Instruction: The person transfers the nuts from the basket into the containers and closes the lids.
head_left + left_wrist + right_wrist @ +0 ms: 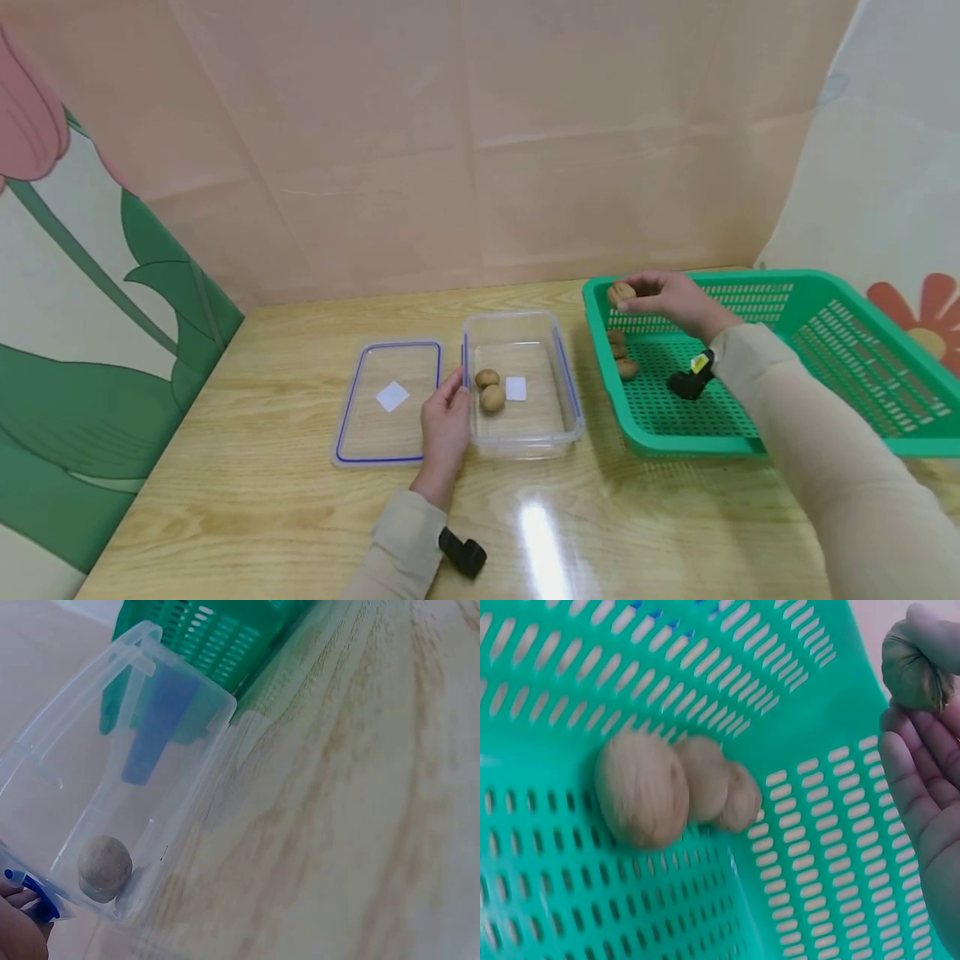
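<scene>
My left hand [446, 425] holds the left side of a clear plastic container [528, 437], its fingers at the blue-edged side flap [37, 896]. Two walnuts, one of them the nearer walnut [492, 398], lie inside by the left wall, beside a white paper square [515, 388]. My right hand [671, 300] pinches a walnut [911, 671] between thumb and fingers, above the left rim of the green basket [637, 437]. Below it, several more walnuts [641, 787] lie against the basket's left side.
The container's lid [378, 367], with a blue seal and a white square [392, 397], lies flat to the left. A pinkish sheet [450, 167] hangs behind the wooden table [247, 467]. The basket's raised left rim stands just right of the container.
</scene>
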`<state>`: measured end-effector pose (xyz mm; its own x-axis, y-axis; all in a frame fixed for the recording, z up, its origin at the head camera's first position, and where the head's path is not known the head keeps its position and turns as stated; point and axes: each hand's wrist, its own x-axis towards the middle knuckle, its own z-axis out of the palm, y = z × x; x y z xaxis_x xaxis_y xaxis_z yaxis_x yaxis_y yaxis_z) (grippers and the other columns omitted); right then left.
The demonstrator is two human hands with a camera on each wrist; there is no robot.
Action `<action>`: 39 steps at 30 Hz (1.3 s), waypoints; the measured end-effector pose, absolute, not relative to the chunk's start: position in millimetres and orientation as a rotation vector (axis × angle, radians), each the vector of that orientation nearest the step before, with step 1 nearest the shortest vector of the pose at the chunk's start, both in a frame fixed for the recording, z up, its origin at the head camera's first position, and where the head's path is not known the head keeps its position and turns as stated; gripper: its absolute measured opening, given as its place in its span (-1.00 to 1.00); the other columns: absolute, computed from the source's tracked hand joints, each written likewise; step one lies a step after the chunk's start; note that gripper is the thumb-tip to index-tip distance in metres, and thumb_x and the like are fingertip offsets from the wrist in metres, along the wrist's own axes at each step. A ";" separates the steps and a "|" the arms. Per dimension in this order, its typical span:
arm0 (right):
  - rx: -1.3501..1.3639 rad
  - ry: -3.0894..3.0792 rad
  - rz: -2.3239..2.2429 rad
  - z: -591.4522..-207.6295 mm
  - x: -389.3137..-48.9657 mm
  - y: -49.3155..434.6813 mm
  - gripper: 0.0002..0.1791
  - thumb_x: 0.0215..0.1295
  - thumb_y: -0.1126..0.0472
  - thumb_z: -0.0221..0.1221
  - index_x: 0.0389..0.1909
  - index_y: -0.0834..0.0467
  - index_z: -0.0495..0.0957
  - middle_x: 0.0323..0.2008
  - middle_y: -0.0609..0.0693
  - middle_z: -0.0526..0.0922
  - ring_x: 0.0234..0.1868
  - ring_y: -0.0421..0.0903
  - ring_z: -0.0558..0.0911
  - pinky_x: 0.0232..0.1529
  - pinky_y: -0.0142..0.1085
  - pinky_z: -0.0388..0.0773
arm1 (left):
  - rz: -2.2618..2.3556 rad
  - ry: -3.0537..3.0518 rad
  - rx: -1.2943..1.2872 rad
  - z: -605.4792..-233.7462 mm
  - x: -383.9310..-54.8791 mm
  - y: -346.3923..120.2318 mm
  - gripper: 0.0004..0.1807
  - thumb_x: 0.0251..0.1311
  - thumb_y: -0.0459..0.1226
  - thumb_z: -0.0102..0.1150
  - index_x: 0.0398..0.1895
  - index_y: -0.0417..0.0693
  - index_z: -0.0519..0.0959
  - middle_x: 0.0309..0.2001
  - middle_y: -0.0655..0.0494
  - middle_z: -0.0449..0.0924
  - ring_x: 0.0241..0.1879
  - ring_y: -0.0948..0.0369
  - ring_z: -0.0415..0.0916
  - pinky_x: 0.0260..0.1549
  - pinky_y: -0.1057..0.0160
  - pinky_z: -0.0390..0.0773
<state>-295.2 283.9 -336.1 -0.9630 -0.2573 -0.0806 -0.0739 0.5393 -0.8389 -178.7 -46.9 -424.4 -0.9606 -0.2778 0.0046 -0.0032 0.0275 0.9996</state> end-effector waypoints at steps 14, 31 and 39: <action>-0.325 2.490 -1.674 -319.6 -293.4 252.0 -0.52 0.10 0.12 0.29 0.04 0.21 0.49 -0.25 -0.14 0.61 -0.18 -0.16 0.53 -0.12 -0.36 0.52 | -2.042 -2.104 0.287 -423.2 -178.8 -47.7 -0.60 0.21 -0.37 -0.03 0.14 -0.10 0.48 0.19 -0.01 0.45 0.19 0.10 0.36 0.18 0.13 0.40; -0.355 2.425 -1.662 -304.6 -281.8 192.9 -0.49 0.11 0.06 0.29 0.06 0.20 0.48 -0.20 -0.11 0.58 -0.09 -0.12 0.49 0.12 -0.16 0.35 | -2.015 -2.102 0.271 -425.4 -179.7 -48.6 -0.60 0.19 -0.38 -0.03 0.13 -0.11 0.49 0.18 -0.05 0.46 0.19 0.07 0.36 0.19 0.12 0.39; -0.434 2.349 -1.603 -304.8 -273.3 169.1 -0.49 0.15 0.14 0.25 0.09 0.27 0.44 -0.16 -0.06 0.58 -0.08 -0.12 0.51 0.13 -0.17 0.37 | -2.018 -2.112 0.284 -424.9 -179.3 -47.8 -0.59 0.19 -0.38 -0.03 0.13 -0.10 0.49 0.18 -0.03 0.45 0.20 0.08 0.36 0.19 0.13 0.38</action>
<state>-273.3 169.1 -304.8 -0.9204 -0.3881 -0.0483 -0.0966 0.3452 -0.9335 -179.3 -47.8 -424.9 -0.9601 -0.2792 0.0164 0.0036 0.0462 0.9989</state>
